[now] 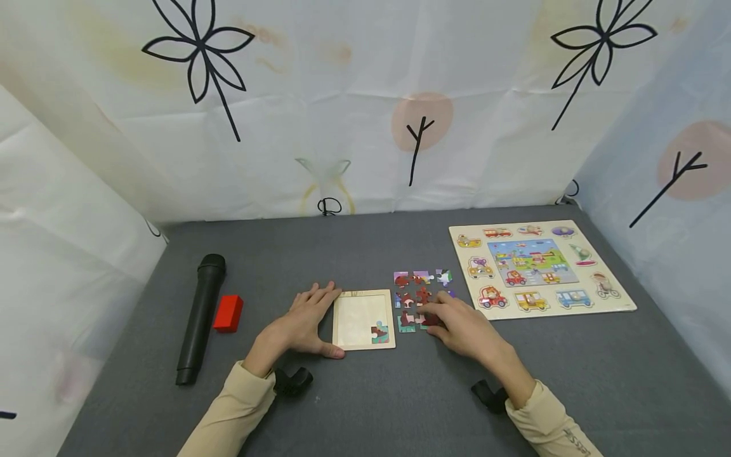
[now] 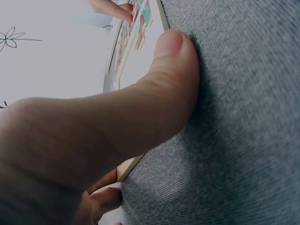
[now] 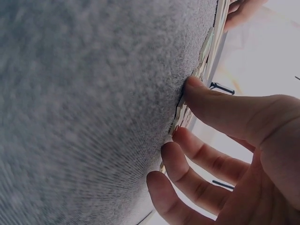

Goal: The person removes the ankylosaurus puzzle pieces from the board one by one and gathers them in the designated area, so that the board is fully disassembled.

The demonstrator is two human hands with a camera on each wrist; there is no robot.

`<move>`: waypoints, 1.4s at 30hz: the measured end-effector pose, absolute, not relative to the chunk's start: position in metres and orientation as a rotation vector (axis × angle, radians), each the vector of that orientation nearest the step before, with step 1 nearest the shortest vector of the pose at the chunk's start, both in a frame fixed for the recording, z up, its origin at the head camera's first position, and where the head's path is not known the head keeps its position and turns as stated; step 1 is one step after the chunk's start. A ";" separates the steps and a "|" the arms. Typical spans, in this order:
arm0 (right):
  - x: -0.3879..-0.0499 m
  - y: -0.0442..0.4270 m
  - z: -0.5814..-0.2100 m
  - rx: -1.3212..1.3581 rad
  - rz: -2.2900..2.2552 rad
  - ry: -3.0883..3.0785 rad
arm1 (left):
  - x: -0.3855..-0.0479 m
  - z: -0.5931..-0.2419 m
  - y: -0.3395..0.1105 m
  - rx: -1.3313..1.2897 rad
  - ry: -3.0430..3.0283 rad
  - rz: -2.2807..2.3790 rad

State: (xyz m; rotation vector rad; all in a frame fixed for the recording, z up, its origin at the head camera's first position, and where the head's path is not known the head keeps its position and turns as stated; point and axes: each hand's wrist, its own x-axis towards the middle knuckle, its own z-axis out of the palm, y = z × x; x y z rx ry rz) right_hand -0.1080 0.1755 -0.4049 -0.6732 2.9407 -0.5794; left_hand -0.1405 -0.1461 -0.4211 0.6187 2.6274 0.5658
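Note:
A square wooden puzzle tray (image 1: 353, 320) lies in the middle of the table, one jigsaw piece (image 1: 379, 332) in its lower right corner. My left hand (image 1: 308, 320) holds the tray by its left side, the thumb at the near edge and the fingers at the far left corner. Right of the tray, loose jigsaw pieces (image 1: 406, 320) lie in rows. My right hand (image 1: 465, 327) pinches a brown and teal jigsaw piece (image 1: 424, 321) in the nearest row. In the right wrist view the thumb (image 3: 211, 101) touches the pieces' edge; the hand partly hides them.
At the right lies a larger vehicle puzzle board (image 1: 537, 304). On the left are a black microphone (image 1: 201, 317) and a red block (image 1: 228, 313). White patterned cloth (image 1: 342, 127) hangs behind and beside the grey table (image 1: 371, 406).

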 end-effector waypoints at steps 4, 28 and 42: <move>-0.108 0.176 -0.404 -0.680 -0.570 2.939 | -0.140 -0.420 -0.145 0.616 2.628 0.570; -0.108 0.173 -0.400 -0.705 -0.601 2.924 | -0.139 -0.420 -0.145 0.609 2.632 0.563; -0.105 0.143 -0.391 -0.793 -0.646 2.869 | -0.138 -0.419 -0.145 0.607 2.629 0.579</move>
